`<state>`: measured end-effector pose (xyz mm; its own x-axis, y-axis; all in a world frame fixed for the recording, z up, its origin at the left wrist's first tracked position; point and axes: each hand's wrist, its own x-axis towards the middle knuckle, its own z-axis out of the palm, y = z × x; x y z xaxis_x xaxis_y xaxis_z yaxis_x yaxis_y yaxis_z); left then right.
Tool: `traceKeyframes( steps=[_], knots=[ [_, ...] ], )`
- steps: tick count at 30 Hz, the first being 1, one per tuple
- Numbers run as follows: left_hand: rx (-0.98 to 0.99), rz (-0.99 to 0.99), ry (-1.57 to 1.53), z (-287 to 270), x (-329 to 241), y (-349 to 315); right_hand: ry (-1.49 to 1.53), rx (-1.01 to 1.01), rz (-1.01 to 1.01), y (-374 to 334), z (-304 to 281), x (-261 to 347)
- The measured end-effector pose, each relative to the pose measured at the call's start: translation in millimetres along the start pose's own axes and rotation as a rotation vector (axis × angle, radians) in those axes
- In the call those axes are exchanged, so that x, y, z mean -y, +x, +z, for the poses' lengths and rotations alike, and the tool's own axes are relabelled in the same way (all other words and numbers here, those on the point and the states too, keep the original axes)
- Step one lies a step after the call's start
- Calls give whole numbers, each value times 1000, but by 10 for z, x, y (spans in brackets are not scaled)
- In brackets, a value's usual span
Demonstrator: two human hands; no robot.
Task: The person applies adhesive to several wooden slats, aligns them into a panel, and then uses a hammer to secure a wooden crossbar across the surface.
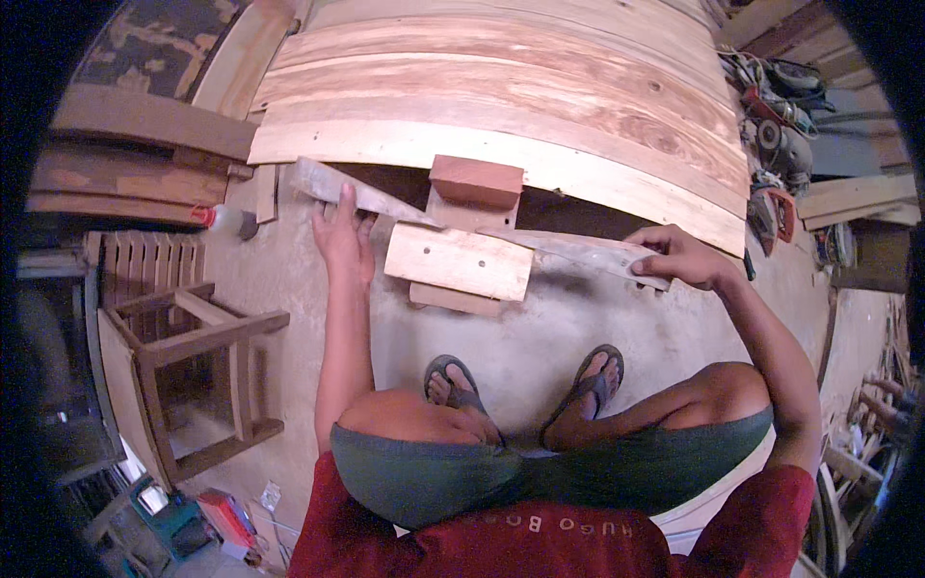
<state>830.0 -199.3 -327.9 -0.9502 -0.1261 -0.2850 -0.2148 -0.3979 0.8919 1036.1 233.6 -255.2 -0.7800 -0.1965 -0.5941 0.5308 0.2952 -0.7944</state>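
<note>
A pale, greyish wooden strip (385, 205) slants from its thick end at the upper left down toward a wooden block. My left hand (341, 239) grips it from below, with one finger raised along its face. A similar tapering strip (588, 254) runs right from the block, its outer end pinched between my right thumb and fingers; my right hand (682, 260) is closed on it. Whether both are one piece is hard to tell. Between my hands sits the pale wooden block (458, 263) with two dark holes, and behind it stands a reddish-brown block (476, 182).
Long planks (501, 87) lie side by side ahead of me. Power tools and cables (785, 144) crowd the right side. At the left are a wooden stool frame (217, 361) and a bottle with a red cap (226, 222). My sandalled feet rest on the concrete floor (520, 356).
</note>
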Motion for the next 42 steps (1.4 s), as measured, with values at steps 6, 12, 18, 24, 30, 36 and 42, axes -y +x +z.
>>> traceKeyframes(
  steps=[6,12,18,24,30,36,42],
  knots=[
    [2,-133,-33,-218,147,103,392,-44,149,174,140,-233],
    [6,-32,50,-9,80,-125,456,-114,122,333,290,-256],
    [-29,-116,63,-119,163,58,539,-235,145,427,592,-38],
    [139,-26,136,-28,215,-20,499,-200,125,548,684,-97],
    [149,-38,371,-10,146,17,403,-230,160,660,781,38],
    [195,229,905,194,-85,-96,304,-161,232,693,829,141],
    [296,172,938,211,-145,-28,324,-170,176,778,862,69]
  ],
)
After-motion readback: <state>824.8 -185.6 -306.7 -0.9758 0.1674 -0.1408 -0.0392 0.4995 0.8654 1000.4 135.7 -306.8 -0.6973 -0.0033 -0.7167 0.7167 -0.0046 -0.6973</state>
